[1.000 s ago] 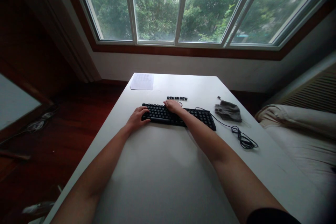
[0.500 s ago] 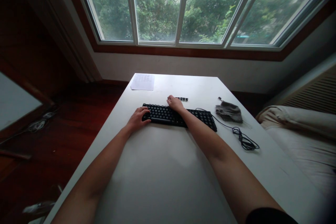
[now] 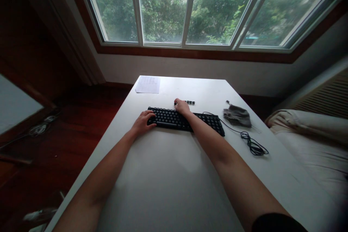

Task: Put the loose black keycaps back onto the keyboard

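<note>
A black keyboard (image 3: 166, 116) lies across the white table. My left hand (image 3: 141, 121) holds its left end, thumb along the front edge and fingers over the keys. Reaching over the keyboard, my right hand (image 3: 181, 106) is closed just beyond its back edge, with its fingertips pinched on a small black keycap (image 3: 175, 103). Several more black keycaps (image 3: 190, 102) stand in a short row on the table, right beside that hand. My right forearm covers part of the keyboard's right half.
A printed sheet (image 3: 148, 85) lies at the table's back left. On the right are a crumpled grey cloth pouch (image 3: 237, 116) and the keyboard's coiled cable (image 3: 254, 145). A bed (image 3: 307, 148) stands beyond the table's right edge; windows (image 3: 187, 11) are ahead.
My right hand has shifted slightly to the right along the keycap row, and a keycap now shows at its fingertips. My left hand and the keyboard have stayed put.
</note>
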A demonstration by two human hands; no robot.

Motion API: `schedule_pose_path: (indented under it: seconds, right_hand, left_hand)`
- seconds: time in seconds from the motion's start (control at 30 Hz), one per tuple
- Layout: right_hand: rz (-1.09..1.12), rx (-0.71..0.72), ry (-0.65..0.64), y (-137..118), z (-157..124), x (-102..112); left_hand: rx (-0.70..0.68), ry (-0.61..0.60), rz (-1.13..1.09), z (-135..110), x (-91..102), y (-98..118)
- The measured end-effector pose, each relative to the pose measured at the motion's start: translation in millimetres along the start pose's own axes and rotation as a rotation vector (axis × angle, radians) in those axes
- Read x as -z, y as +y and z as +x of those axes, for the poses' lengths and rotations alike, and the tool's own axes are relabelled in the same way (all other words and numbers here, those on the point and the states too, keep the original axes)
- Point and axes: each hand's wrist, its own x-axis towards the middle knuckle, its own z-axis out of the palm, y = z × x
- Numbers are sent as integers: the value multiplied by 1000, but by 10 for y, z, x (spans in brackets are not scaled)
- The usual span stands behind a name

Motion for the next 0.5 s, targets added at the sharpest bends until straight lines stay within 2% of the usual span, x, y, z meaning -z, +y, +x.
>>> schedule_pose_path:
  seconds: [0.17,0.3,0.4,0.5]
  right_hand:
    - [24,14,22,23,31,-8]
    - [26,64,12,102,39,71]
    - [45,100,-49,227,13,192]
    - [77,157,-177,364,-22,324]
  left_hand:
    - [-11,3,20,0,-9,-8]
    - [-13,-2,28,-4,3,4]
    - [-16,-3,27,-7,8,6]
    - [-17,-1,27,-7,4,-5]
